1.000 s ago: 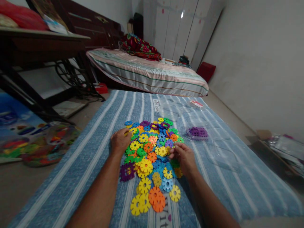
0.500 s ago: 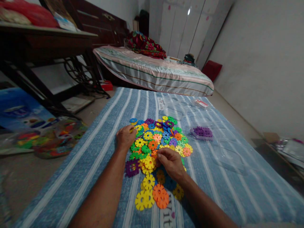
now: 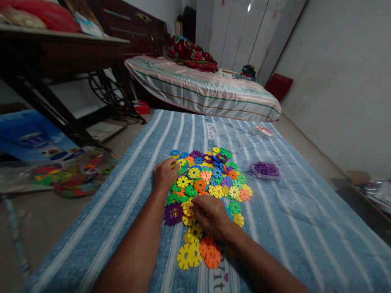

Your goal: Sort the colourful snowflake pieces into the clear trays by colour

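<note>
A heap of notched plastic building discs [image 3: 218, 191] in yellow, green, blue, orange and purple lies on a striped blue cloth. At its left edge my left hand [image 3: 165, 175] is closed, with a yellow bit of disc showing at the fingertips. My right hand [image 3: 211, 213] reaches over the front of the heap, thumb and fingers pinched at a yellow disc [image 3: 187, 208]; its fingertips are partly hidden. Left of that disc lies a purple square of joined pieces [image 3: 173, 214]. Nearer me are overlapping yellow discs [image 3: 185, 256] and orange discs [image 3: 210, 253].
On the right of the striped cloth [image 3: 137, 171] stands a clear plastic tray holding purple pieces [image 3: 265, 170]. Clear packaging [image 3: 301, 202] lies around it. Beyond are a bed [image 3: 201, 89] and, at left, a sewing-machine table [image 3: 61, 44]. Bags of colourful pieces [image 3: 82, 175] rest on the floor.
My right hand has moved left across the front of the heap, from beside an orange disc to a yellow one. My left hand stays by the heap's left edge. The view has shifted slightly.
</note>
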A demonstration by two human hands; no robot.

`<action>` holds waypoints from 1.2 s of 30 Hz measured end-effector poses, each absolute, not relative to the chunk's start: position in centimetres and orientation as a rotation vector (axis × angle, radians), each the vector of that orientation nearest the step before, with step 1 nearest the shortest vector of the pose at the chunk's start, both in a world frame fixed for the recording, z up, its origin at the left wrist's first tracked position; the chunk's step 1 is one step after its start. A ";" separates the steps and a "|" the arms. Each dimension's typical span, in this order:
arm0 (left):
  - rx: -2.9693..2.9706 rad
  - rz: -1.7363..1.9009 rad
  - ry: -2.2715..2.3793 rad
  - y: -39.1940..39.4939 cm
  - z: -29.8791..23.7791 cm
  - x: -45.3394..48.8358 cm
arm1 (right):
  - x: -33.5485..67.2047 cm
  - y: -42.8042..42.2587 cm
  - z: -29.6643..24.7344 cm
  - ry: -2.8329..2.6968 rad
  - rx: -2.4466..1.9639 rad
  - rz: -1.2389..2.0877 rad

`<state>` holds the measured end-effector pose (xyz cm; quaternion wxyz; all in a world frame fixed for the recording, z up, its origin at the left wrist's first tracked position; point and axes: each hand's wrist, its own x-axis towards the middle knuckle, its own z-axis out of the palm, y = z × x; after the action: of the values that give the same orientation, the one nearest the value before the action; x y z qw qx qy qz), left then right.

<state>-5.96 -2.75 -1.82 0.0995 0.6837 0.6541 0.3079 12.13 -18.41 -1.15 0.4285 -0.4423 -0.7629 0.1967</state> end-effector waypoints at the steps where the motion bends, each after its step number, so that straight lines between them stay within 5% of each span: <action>1: 2.021 0.910 1.932 -2.7 -1.8 -6.0 | 12.2 -18.4 -1.2 -1.909 -1.103 0.500; 12: 2.040 0.897 1.931 -2.8 -1.8 -6.0 | 12.5 -18.3 -1.5 -1.833 -1.094 0.617; 31: 2.057 0.919 1.942 -3.0 -1.9 -5.9 | 10.6 -18.8 -1.5 -2.017 -1.046 -0.160; 36: 2.044 0.912 1.940 -2.9 -1.9 -5.9 | 9.1 -18.6 -1.3 -2.154 -1.199 -0.049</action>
<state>-5.93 -2.86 -1.91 0.0894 0.6873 0.6523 0.3066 9.08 -18.65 -1.31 0.3316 -0.4587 -0.8242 -0.0187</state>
